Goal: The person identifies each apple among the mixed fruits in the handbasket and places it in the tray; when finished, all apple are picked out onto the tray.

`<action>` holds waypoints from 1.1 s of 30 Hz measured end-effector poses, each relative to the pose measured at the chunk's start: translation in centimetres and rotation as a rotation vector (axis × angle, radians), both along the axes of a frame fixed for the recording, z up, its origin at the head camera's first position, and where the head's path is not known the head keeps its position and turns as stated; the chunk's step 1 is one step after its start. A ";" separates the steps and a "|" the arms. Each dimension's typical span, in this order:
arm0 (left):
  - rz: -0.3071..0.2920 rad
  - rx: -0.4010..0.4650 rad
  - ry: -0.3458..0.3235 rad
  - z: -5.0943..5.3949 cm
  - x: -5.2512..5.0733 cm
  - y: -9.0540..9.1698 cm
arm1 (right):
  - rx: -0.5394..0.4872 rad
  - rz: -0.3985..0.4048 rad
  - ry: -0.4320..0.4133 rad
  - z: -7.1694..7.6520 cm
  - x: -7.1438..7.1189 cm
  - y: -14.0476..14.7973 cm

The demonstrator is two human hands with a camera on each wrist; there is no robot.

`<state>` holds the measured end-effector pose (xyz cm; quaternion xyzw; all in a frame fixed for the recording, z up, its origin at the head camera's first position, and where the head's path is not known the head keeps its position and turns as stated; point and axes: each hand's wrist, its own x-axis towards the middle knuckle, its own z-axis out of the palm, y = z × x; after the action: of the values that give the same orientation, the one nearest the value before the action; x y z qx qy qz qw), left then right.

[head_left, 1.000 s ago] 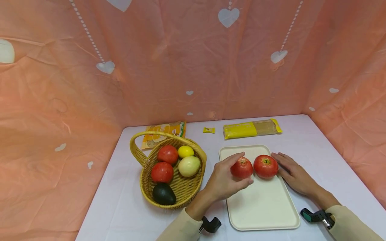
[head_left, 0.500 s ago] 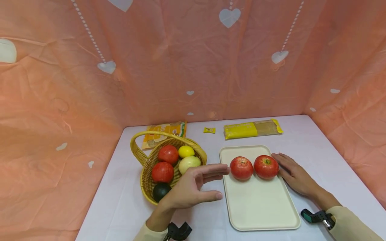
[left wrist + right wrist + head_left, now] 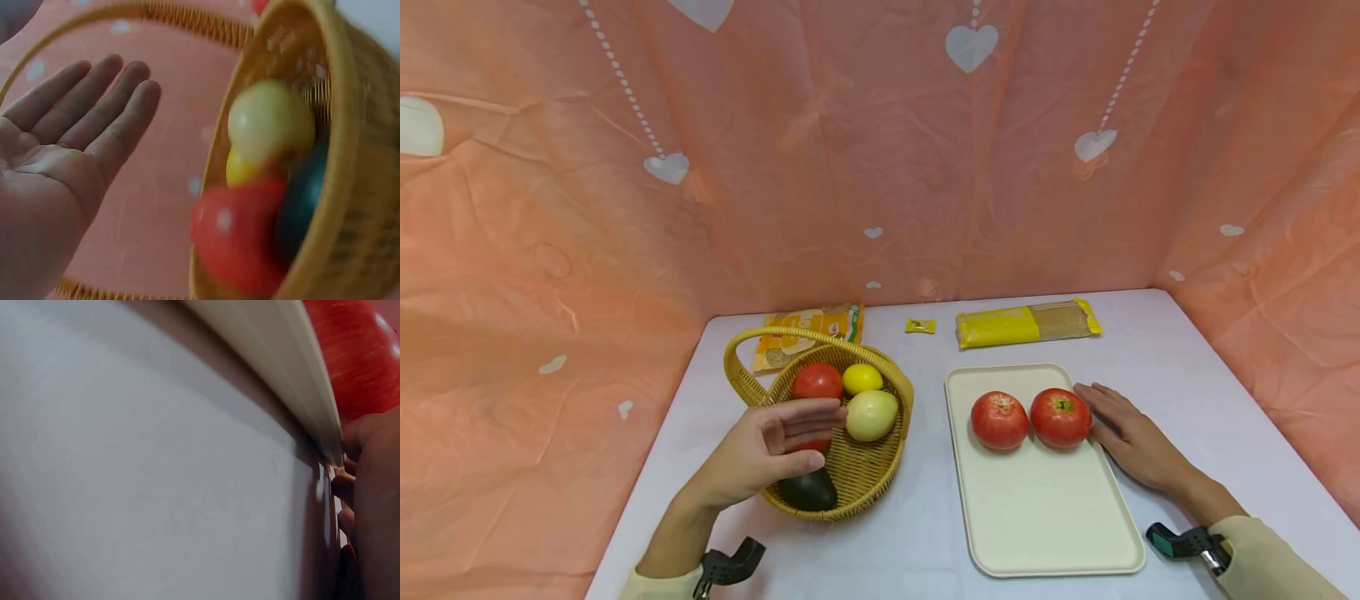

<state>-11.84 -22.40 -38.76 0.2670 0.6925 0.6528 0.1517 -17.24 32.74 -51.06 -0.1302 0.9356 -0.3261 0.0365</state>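
Note:
My left hand (image 3: pixel 752 454) is over the left part of the wicker basket (image 3: pixel 880 492), fingers straight and holding nothing. In the left wrist view the palm (image 3: pixel 50 181) faces up beside the basket. Inside lie red tomatoes (image 3: pixel 817 381), a yellow lemon (image 3: pixel 862 379), a pale green round item (image 3: pixel 871 416) and a dark avocado (image 3: pixel 808 490); the hand partly covers the lower tomato. My right hand (image 3: pixel 1138 437) rests at the right edge of the cream tray (image 3: pixel 1052 517), fingertips by the right one of two red tomatoes (image 3: pixel 1061 418). The left one (image 3: pixel 999 421) sits beside it.
Behind the basket lies an orange packet (image 3: pixel 820 321). A small yellow wrapped piece (image 3: pixel 920 326) and a long yellow packet of noodles (image 3: pixel 1026 325) lie at the back of the white table. A pink curtain (image 3: pixel 925 167) with hearts stands behind.
My left hand has moved away from the left tomato on the tray, leftward to the basket. The right hand has stayed beside the tray, and the two tomatoes there have not moved.

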 end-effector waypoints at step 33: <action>0.412 -1.071 0.108 -0.1 -3.7 1.4 | 0.003 0.002 0.017 -0.1 0.0 0.1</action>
<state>-15.54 -21.01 -38.88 0.0453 0.9710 0.2124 0.0998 -17.23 32.84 -51.17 -0.1340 0.9362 -0.3237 0.0293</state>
